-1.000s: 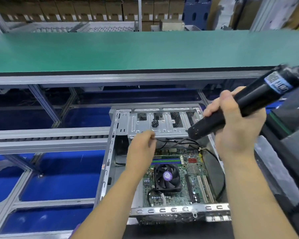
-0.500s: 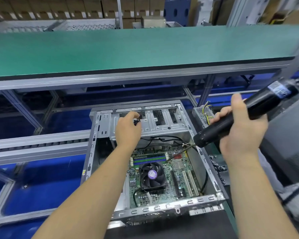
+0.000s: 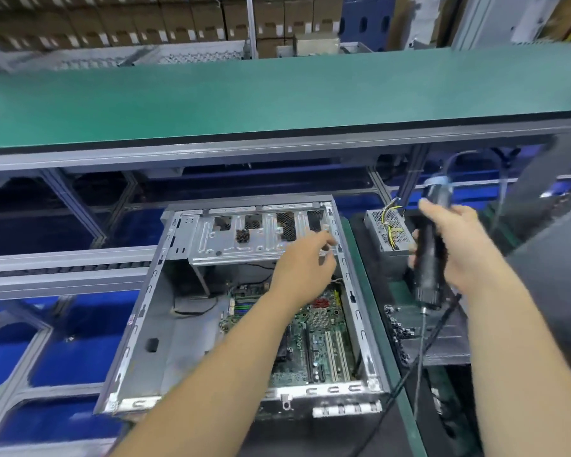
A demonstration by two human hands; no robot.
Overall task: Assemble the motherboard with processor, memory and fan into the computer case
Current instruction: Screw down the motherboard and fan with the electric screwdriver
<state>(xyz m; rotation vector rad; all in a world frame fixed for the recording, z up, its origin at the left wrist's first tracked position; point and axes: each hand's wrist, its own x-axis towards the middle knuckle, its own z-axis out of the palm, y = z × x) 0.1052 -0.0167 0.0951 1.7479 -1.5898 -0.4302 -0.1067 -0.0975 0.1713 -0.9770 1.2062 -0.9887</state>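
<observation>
The open metal computer case (image 3: 136,324) lies on its side in front of me. The green motherboard (image 3: 323,341) sits inside it at the right. My left forearm hides the fan and most of the memory. My left hand (image 3: 305,262) reaches across the case toward its far right corner, by the drive cage (image 3: 211,245). A small dark screw is pinched at its fingertips. My right hand (image 3: 465,249) grips a black electric screwdriver (image 3: 429,258). It is held upright to the right of the case, bit pointing down.
A little heap of black screws (image 3: 241,236) lies on the drive cage. A power supply (image 3: 386,229) with yellow wires stands right of the case. Loose screws fill a black tray (image 3: 399,328) below the screwdriver. A green conveyor shelf (image 3: 277,94) runs overhead.
My left hand left the screw heap on the drive cage and moved right toward the case's corner. My right hand swung the screwdriver out of the case and upright, off to the right.
</observation>
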